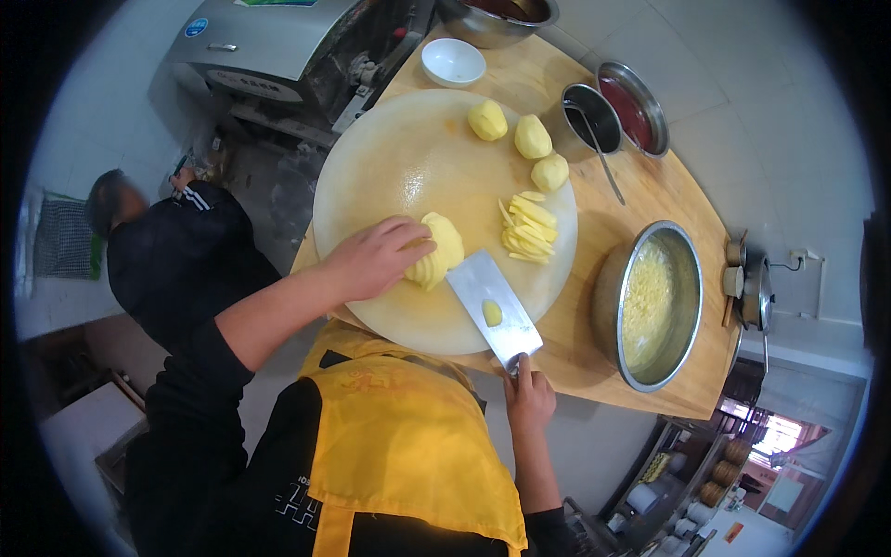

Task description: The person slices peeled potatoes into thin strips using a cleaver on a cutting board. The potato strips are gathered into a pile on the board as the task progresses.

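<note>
My left hand (379, 261) rests on a sliced peeled potato (440, 254), its slices leaning in a row on the round cutting board (390, 160). In my right hand (530, 397) is the handle of a cleaver (498, 299). Its blade lies nearly flat, the far end by the potato slices, with one thin slice (492, 313) on its face. To the right of the blade, a pile of potato sticks (530, 230) lies on the board. Whole peeled potatoes (487, 120) sit along the board's far right edge.
A metal bowl of shredded potato in liquid (661, 313) stands right on the wooden table (585, 334). Beyond the board are a white bowl (453, 63), a metal pot with a ladle (592, 120) and a basin with red contents (632, 115). Another person (188, 257) is at the left, near a metal machine (264, 49).
</note>
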Demonstrator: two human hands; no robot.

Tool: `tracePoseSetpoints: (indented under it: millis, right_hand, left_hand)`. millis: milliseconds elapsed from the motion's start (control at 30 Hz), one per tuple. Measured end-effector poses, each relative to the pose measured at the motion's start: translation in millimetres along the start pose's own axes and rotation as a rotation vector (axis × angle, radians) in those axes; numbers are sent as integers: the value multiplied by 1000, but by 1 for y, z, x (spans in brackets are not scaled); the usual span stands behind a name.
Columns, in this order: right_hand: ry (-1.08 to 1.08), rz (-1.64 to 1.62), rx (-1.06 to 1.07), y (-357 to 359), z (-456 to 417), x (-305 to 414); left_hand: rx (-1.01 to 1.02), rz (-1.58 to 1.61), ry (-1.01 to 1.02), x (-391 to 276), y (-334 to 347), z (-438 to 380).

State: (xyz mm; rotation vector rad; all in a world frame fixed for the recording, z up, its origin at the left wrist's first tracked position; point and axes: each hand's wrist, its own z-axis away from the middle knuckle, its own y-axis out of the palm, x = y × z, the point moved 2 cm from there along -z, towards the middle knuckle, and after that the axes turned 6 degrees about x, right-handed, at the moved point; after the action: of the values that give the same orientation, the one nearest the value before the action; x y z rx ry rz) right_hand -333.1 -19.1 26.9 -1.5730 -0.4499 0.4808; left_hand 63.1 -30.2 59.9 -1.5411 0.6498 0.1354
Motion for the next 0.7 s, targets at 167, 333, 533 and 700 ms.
tracePoseSetpoints:
  millis: [167,333,533,700]
  right_hand:
    - [11,-69,57,3,-4,4]
    - [52,-124,158,-2,-5,3]
    - [58,-158,155,-6,-6,6]
    - [80,-174,140,-6,-6,8]
  left_hand:
    - [39,-45,44,3,-5,-9]
    - [107,-58,29,7,-10,-16]
    - [131,-86,98,14,-9,-20]
    - [64,-98,149,18,-9,-13]
